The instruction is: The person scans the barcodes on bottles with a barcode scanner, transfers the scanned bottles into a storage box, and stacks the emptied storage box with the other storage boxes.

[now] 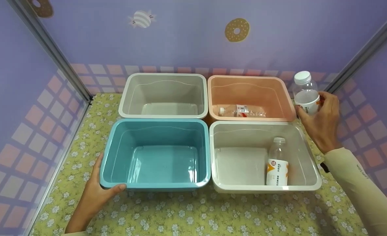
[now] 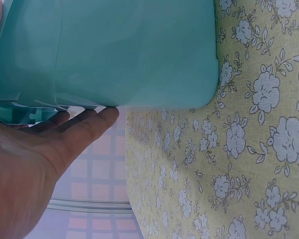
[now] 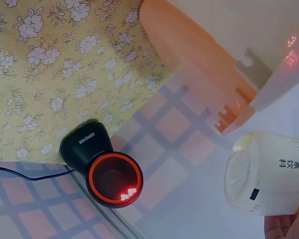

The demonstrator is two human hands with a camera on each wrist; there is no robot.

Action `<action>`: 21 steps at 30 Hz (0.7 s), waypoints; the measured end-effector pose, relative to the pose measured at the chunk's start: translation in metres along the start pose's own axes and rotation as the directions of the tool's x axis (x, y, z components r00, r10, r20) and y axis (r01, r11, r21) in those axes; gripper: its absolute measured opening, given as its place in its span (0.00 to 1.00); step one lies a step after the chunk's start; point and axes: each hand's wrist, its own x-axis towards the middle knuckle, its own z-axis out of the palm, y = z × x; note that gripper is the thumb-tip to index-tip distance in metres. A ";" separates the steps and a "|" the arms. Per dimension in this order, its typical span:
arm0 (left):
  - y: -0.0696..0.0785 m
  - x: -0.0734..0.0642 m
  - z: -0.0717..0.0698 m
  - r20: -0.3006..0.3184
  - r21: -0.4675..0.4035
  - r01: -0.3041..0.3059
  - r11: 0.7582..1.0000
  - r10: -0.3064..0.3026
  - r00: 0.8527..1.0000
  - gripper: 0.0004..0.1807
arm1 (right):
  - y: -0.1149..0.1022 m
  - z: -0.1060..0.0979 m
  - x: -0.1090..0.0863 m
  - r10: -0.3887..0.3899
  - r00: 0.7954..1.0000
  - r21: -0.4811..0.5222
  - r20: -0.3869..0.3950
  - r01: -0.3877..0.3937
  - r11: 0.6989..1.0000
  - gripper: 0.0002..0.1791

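Note:
On the right, my right hand (image 1: 326,119) grips a clear plastic bottle (image 1: 305,95) with a white cap and white label, upright beside the orange bin (image 1: 252,78). The right wrist view shows the base of this bottle (image 3: 237,169) and some fingertips below it. My left hand (image 1: 98,188) rests on the near left corner of the blue bin (image 1: 155,186), thumb along the front rim. Its fingers (image 2: 84,132) lie straight against the bin's outer side. One bottle (image 1: 241,110) lies in the orange bin; another bottle (image 1: 277,170) stands tilted in the near right beige bin (image 1: 265,187).
A grey-beige bin (image 1: 164,77) stands behind the blue one, and the bins are pushed close together. A black scanner (image 3: 102,167) with an orange ring and cable sits by the wall. Purple walls (image 1: 187,32) enclose the flowered tablecloth (image 1: 193,213).

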 end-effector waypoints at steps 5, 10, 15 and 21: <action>0.000 -0.001 0.001 -0.004 -0.011 -0.022 1.000 0.022 1.000 0.70 | -0.003 0.002 0.002 0.004 1.000 0.004 0.016 -0.004 1.000 0.38; 0.000 -0.001 0.001 -0.001 -0.011 -0.024 1.000 0.024 1.000 0.69 | -0.006 0.003 0.005 -0.022 1.000 0.004 0.014 0.022 1.000 0.39; 0.001 -0.002 0.001 0.004 -0.008 -0.017 1.000 0.017 1.000 0.70 | -0.011 0.005 0.006 -0.054 0.998 0.024 0.007 0.054 0.998 0.39; 0.001 -0.002 0.001 0.006 -0.005 -0.013 1.000 0.013 1.000 0.70 | -0.014 0.011 0.006 -0.070 0.998 0.042 0.001 0.070 0.997 0.38</action>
